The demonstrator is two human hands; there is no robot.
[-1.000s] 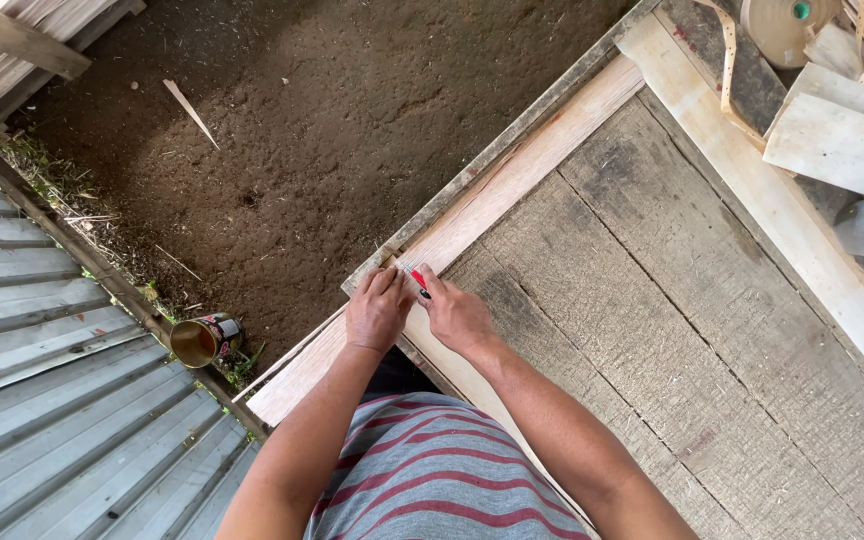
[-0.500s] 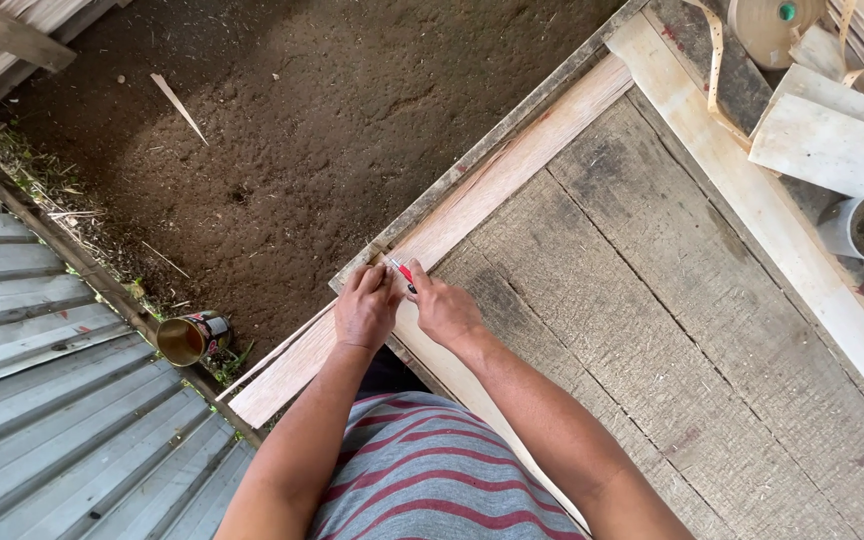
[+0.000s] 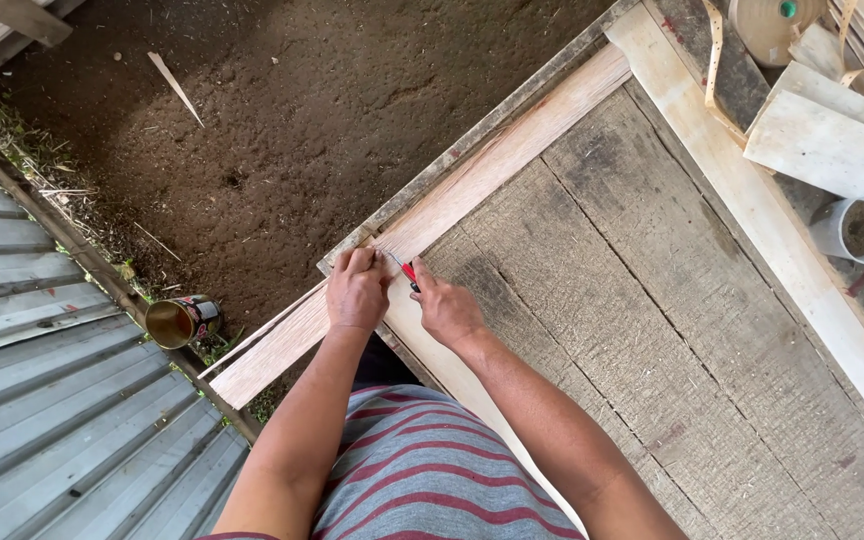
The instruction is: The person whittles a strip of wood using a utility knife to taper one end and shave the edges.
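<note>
Far left: open tin can (image 3: 180, 321) on dirt beside corrugated sheets (image 3: 42, 400). Left hand (image 3: 356, 291) curled down, pressing long wood strip (image 3: 432, 215) at workbench (image 3: 672, 330) corner, strip running along the bench's left edge and overhanging it. Right hand (image 3: 446, 309) just beside, fingers pinched tight on small red-handled tool (image 3: 409, 272), tip on strip. Far right edge: grey cup (image 3: 860, 228), board offcuts (image 3: 832, 145).

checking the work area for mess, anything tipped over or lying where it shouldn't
An open tin can lies tipped on its side at the edge of the dirt beside the corrugated metal sheets. A wood splinter lies loose on the soil.
</note>
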